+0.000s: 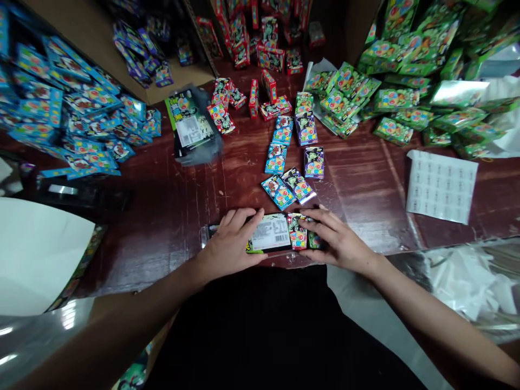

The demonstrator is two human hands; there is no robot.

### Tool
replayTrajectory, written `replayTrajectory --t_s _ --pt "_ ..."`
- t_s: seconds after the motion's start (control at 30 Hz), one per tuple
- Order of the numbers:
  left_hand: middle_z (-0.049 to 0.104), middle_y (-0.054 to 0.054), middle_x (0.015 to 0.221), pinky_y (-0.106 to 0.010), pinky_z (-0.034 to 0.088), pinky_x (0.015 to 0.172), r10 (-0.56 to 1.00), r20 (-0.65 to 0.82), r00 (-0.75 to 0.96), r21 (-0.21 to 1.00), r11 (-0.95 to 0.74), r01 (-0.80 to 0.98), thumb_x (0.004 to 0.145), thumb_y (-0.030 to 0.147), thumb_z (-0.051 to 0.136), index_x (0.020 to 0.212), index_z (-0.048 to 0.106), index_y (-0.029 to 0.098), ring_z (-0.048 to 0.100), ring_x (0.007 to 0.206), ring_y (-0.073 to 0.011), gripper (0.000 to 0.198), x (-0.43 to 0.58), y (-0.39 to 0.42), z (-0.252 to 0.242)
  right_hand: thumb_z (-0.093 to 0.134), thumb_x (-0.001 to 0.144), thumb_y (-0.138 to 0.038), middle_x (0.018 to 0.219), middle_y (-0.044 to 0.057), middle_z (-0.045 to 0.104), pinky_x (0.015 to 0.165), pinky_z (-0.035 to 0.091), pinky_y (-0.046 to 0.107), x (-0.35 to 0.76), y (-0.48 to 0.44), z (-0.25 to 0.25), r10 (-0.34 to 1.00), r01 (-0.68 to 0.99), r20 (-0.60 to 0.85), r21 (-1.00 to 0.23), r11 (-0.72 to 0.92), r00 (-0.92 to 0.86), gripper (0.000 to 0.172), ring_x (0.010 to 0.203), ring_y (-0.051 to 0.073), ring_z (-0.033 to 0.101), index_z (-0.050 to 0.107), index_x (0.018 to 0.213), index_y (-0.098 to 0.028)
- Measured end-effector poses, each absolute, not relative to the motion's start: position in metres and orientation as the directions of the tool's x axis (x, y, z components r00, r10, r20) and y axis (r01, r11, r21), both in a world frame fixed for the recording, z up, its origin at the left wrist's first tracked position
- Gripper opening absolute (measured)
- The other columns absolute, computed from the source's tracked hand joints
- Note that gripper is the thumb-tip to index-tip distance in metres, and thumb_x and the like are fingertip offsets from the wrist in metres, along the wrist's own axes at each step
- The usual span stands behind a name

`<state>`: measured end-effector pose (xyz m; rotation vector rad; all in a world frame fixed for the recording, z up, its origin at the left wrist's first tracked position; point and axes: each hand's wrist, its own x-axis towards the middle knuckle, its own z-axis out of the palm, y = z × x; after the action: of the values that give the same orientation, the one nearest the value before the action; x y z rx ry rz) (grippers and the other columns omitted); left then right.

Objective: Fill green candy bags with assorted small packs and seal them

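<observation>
My left hand [228, 242] grips a flat black plastic packet [270, 232] with a white barcode label, at the table's front edge. Against the packet's right end stands a small red candy box [297, 232]. My right hand [339, 238] has its thumb and fingers around a small green box [315, 240], partly hidden under the fingers, beside the red one. Whether these boxes are inside the packet's clear film, I cannot tell. Just beyond lie a blue box [278, 192] and a purple box [299, 186], overlapping, with more blue and purple boxes behind.
Blue boxes [89, 119] are heaped at left, green boxes [396, 100] at right, and red boxes [270, 57] at the back. A cardboard carton [91, 40] holds purple boxes. Black packets [195, 127] lie stacked left of centre; a sticker sheet [442, 186] lies at right.
</observation>
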<state>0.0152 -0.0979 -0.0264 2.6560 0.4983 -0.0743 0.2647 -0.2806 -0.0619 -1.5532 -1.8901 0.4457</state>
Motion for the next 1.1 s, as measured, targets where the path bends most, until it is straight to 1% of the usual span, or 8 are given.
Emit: replayTrajectory --t_s 0.23,0.4,0.53,0.6,0.7,0.73,0.9,1.1 --pt "0.047 -0.011 0.134 -0.049 0.042 0.107 0.357 -0.12 0.926 0.4 -0.837 0.375 0.073 0.042 0.08 0.155 0.029 0.024 0.045 0.119 -0.0333 0.098 0.013 -0.102 -0.028 0.073 0.088 -0.043 0.144 0.018 0.054 0.121 0.033 0.059 0.267 -0.277 -0.06 0.956 0.724 0.261 -0.633 0.273 -0.132 0.062 0.138 0.031 0.051 0.052 0.141 -0.019" --pt "0.047 -0.012 0.133 -0.049 0.041 0.106 0.38 -0.085 0.921 0.396 -0.836 0.381 0.075 0.038 0.078 0.155 0.029 0.022 0.046 0.116 -0.0326 0.095 0.013 -0.106 -0.025 0.073 0.088 -0.041 0.146 0.019 0.053 0.121 0.035 0.056 0.263 -0.278 -0.061 0.96 0.728 0.267 -0.643 0.239 -0.079 0.059 0.138 0.03 0.051 0.053 0.138 -0.016" --pt "0.048 -0.014 0.132 -0.049 0.042 0.104 0.325 -0.107 0.94 0.398 -0.852 0.34 0.076 0.04 0.077 0.153 0.034 0.02 0.046 0.117 -0.0337 0.091 0.019 -0.105 -0.023 0.068 0.093 -0.042 0.149 0.018 0.051 0.124 0.029 0.054 0.263 -0.271 -0.058 0.955 0.689 0.235 -0.662 0.295 -0.183 0.055 0.141 0.027 0.049 0.052 0.138 -0.017" --pt "0.049 -0.014 0.134 -0.05 0.042 0.104 0.306 -0.136 0.942 0.398 -0.854 0.335 0.076 0.042 0.078 0.153 0.034 0.02 0.046 0.118 -0.0345 0.092 0.022 -0.103 -0.024 0.068 0.091 -0.049 0.154 0.019 0.046 0.125 0.026 0.055 0.27 -0.27 -0.053 0.957 0.676 0.189 -0.678 0.29 -0.222 0.062 0.144 0.029 0.044 0.049 0.141 -0.017" --pt "0.049 -0.013 0.135 -0.051 0.041 0.103 0.305 -0.175 0.936 0.388 -0.853 0.35 0.074 0.045 0.078 0.154 0.032 0.023 0.047 0.116 -0.0345 0.095 0.025 -0.1 -0.026 0.075 0.078 -0.064 0.161 0.023 0.032 0.124 0.018 0.064 0.287 -0.278 -0.044 0.968 0.715 0.101 -0.658 0.237 -0.228 0.094 0.15 0.037 0.031 0.039 0.151 -0.016" --pt "0.049 -0.012 0.135 -0.051 0.041 0.102 0.307 -0.181 0.935 0.388 -0.851 0.354 0.073 0.045 0.079 0.154 0.032 0.024 0.047 0.115 -0.0343 0.096 0.026 -0.099 -0.027 0.076 0.076 -0.065 0.161 0.023 0.032 0.124 0.017 0.066 0.292 -0.281 -0.042 0.973 0.734 0.075 -0.645 0.215 -0.22 0.098 0.15 0.039 0.03 0.038 0.152 -0.016" --pt "0.049 -0.013 0.134 -0.051 0.04 0.101 0.281 -0.169 0.945 0.417 -0.848 0.327 0.072 0.045 0.08 0.155 0.03 0.024 0.046 0.118 -0.0347 0.099 0.035 -0.101 -0.028 0.076 0.082 -0.05 0.142 0.017 0.055 0.123 0.017 0.064 0.306 -0.284 -0.044 0.978 0.74 0.083 -0.643 0.198 -0.191 0.075 0.136 0.033 0.049 0.049 0.144 -0.019" --pt "0.048 -0.011 0.134 -0.05 0.041 0.103 0.34 -0.169 0.925 0.451 -0.808 0.379 0.07 0.04 0.08 0.153 0.031 0.026 0.044 0.121 -0.033 0.098 0.042 -0.108 -0.023 0.078 0.08 -0.055 0.139 0.015 0.057 0.123 0.021 0.061 0.306 -0.268 -0.042 0.971 0.69 0.174 -0.683 0.239 -0.164 0.077 0.135 0.032 0.05 0.051 0.144 -0.021"
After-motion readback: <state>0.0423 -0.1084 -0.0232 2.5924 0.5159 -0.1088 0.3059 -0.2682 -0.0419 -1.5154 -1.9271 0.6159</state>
